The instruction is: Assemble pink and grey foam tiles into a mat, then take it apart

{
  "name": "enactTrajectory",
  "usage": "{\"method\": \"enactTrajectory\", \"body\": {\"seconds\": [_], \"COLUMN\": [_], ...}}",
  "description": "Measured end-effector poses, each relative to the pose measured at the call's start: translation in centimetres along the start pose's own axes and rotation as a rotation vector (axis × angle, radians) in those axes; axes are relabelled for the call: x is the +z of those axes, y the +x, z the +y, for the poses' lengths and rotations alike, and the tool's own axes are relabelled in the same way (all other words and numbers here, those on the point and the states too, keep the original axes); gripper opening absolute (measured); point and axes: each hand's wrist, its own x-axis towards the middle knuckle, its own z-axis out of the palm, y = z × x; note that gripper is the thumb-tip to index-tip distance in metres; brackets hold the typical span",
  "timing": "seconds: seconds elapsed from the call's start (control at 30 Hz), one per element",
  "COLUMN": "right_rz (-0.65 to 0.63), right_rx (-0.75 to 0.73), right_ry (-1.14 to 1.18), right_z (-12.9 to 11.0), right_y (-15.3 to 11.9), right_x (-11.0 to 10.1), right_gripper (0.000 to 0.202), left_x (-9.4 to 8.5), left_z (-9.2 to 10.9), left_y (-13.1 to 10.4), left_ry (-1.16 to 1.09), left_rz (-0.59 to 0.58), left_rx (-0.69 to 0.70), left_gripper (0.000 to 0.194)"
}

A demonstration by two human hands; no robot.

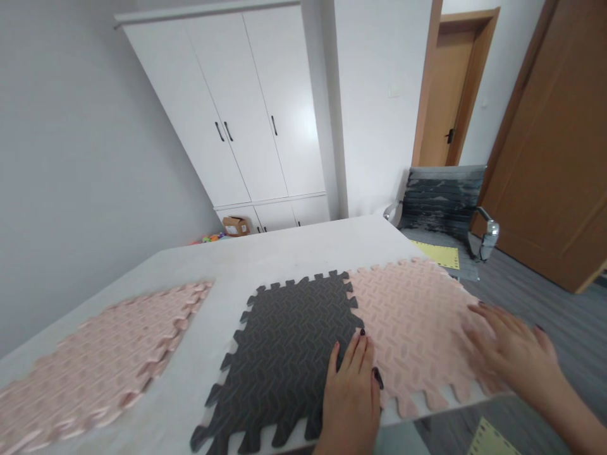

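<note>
A dark grey foam puzzle mat (289, 347) lies flat on the white table, joined along its right side to a pink foam puzzle mat (408, 322). My left hand (351, 379) rests palm down over the near part of the seam, fingers stretched out across both mats. At the pink mat's right edge is my right hand (512, 347), its fingers spread and partly smeared by motion; whether it presses on the mat is hard to see. Both hands hold nothing.
More pink foam mats (109, 347), seemingly stacked, lie at the table's left. The white table (303, 249) ends near the right mat's edge. Beyond stand a chair (441, 202) with a yellow sheet (439, 254), a white wardrobe (237, 114) and a cardboard box (236, 225).
</note>
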Motion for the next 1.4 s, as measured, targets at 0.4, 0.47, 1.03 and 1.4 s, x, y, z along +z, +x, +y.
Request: {"method": "enactTrajectory", "body": {"seconds": [0.4,0.47,1.03,1.4], "right_rz": [-0.505,-0.506,-0.414,-0.389], "right_rx": [-0.666,-0.681,-0.669,-0.636], "right_ry": [0.147,0.146,-0.036,-0.01], "right_z": [-18.0,-17.7,-18.8,-19.4], "right_y": [10.1,10.2,10.9,11.0], "right_x": [7.0,7.8,9.2,8.7], "right_gripper": [0.048,0.048,0.055,0.054], "left_x": [1.0,1.1,1.5,0.1], "left_z": [-1.0,-1.1,-0.5,-0.9], "left_y": [-0.6,-0.5,1.6,0.8], "left_ry": [0.012,0.005,-0.127,-0.085], "left_rz": [0.115,0.121,0.023,0.03], "left_rx": [0.028,0.013,-0.128,-0.072], "left_gripper": [0.047,0.047,0.049,0.046]}}
